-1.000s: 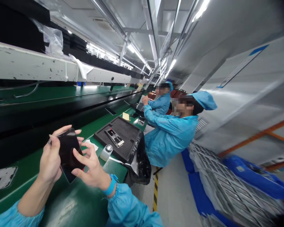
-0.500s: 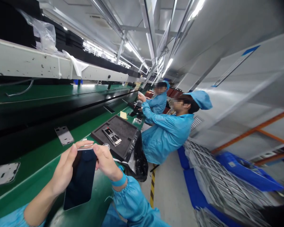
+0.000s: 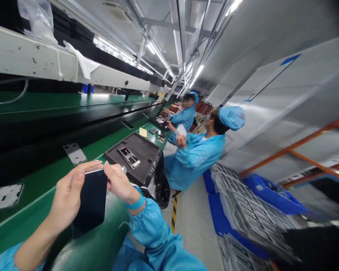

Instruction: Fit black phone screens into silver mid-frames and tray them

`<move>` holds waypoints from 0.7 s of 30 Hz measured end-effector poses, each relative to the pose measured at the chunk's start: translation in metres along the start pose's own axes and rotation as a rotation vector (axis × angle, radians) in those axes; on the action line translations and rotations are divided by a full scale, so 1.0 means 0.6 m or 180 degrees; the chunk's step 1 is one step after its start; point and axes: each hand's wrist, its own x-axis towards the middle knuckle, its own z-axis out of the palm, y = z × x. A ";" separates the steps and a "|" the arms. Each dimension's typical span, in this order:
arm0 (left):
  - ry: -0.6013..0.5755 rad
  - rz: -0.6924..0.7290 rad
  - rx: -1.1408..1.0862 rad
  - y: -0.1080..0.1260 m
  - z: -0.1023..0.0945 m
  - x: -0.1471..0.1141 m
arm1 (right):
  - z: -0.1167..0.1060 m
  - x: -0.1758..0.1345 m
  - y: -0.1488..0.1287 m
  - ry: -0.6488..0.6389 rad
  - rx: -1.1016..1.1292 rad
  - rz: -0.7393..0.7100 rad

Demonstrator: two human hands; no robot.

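Note:
A smartphone (image 3: 92, 201) with a dark, glossy face is held between both hands above the green bench. My left hand (image 3: 64, 197) is closed on its left edge, fingers reaching along the top. At the upper right corner, my right hand (image 3: 118, 181) pinches the phone with thumb and fingers; a blue band circles that wrist. Just beyond my hands, a dark foam tray (image 3: 142, 148) carries a few stacked phone parts (image 3: 129, 157). Two pale phone plates, one farther off (image 3: 75, 153) and one nearer (image 3: 5, 196), lie on the bench to the left.
A black plastic bag (image 3: 161, 188) hangs by the tray's right side. One co-worker (image 3: 197, 158) in blue sits beyond it, another (image 3: 186, 113) farther along. Stacked trays (image 3: 237, 192) and a blue bin (image 3: 271, 195) stand across the aisle. A shelf beam (image 3: 101, 77) runs above the bench.
The view has shifted slightly, and the phone now leans a little differently in my unchanged grip. The nearer co-worker's hand, with something white, has drawn back toward their body.

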 end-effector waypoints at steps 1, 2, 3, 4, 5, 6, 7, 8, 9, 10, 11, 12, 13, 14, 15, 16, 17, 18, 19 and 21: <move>-0.0003 -0.0049 -0.0087 0.002 0.001 0.000 | -0.007 -0.001 0.005 -0.0146 -0.0019 0.0086; 0.0005 -0.0124 -0.0197 0.005 0.002 0.000 | -0.013 -0.003 0.010 -0.0216 -0.0062 0.0141; 0.0023 -0.0208 -0.0312 0.007 0.004 0.000 | -0.017 -0.006 0.016 -0.0176 -0.0117 0.0139; 0.0052 -0.0291 -0.0439 0.010 0.005 0.000 | -0.019 -0.011 0.021 -0.0069 -0.0149 0.0074; 0.0066 -0.0391 -0.0600 0.013 0.005 0.000 | -0.019 -0.018 0.027 0.0035 -0.0151 -0.0037; 0.0066 -0.0501 -0.0796 0.017 0.004 0.000 | -0.016 -0.026 0.033 0.0060 -0.0156 -0.0168; 0.0063 -0.0594 -0.1020 0.021 0.001 0.001 | -0.013 -0.035 0.038 0.0000 -0.0191 -0.0325; 0.0048 -0.0661 -0.1263 0.026 -0.004 0.001 | -0.008 -0.046 0.044 -0.0181 -0.0276 -0.0477; 0.0029 -0.0688 -0.1508 0.031 -0.010 0.002 | -0.004 -0.059 0.050 -0.0411 -0.0440 -0.0623; 0.0024 -0.0679 -0.1718 0.037 -0.016 0.003 | 0.001 -0.072 0.055 -0.0644 -0.0639 -0.0757; 0.0030 -0.0639 -0.1865 0.043 -0.022 0.003 | 0.005 -0.084 0.059 -0.0807 -0.0812 -0.0845; 0.0055 -0.0577 -0.1948 0.049 -0.027 0.003 | 0.008 -0.096 0.063 -0.0924 -0.0927 -0.0886; 0.0081 -0.0521 -0.1988 0.054 -0.032 0.003 | 0.011 -0.105 0.066 -0.1003 -0.0952 -0.0891; 0.0117 -0.0469 -0.2006 0.059 -0.035 0.002 | 0.014 -0.112 0.068 -0.1064 -0.0902 -0.0864; 0.0150 -0.0429 -0.2018 0.063 -0.037 0.002 | 0.015 -0.117 0.069 -0.1122 -0.0805 -0.0839; 0.0174 -0.0406 -0.2037 0.066 -0.037 0.001 | 0.015 -0.119 0.071 -0.1186 -0.0697 -0.0833; 0.0192 -0.0390 -0.2061 0.067 -0.037 0.001 | 0.015 -0.119 0.073 -0.1245 -0.0612 -0.0862; 0.0211 -0.0383 -0.2082 0.068 -0.036 0.001 | 0.015 -0.117 0.075 -0.1285 -0.0569 -0.0900; 0.0231 -0.0382 -0.2096 0.068 -0.035 0.001 | 0.014 -0.115 0.079 -0.1292 -0.0551 -0.0934; 0.0283 -0.0353 -0.2076 0.065 -0.033 0.002 | 0.017 -0.109 0.089 -0.1217 -0.0494 -0.0949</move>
